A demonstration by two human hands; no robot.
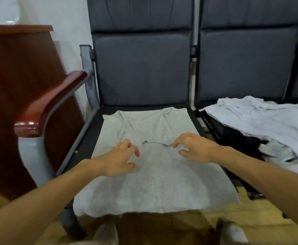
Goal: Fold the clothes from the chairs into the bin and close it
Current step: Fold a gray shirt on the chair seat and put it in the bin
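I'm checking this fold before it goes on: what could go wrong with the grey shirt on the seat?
The grey shirt overhangs the front edge of the seat, so a pull by the left hand or right hand could slide it to the floor. Its folded-down edge looks wavy, so the next fold may come out crooked.

The person is working with both arms uncovered. Back from the left hand point(120, 160), the left forearm point(47, 195) is showing bare all the way to the frame edge. The right forearm point(268, 179) is running bare in the same way behind the right hand point(195, 149). Nearer the body than both hands, two pale shapes point(107, 232) are appearing, perhaps footwear, but are too blurred to tell.
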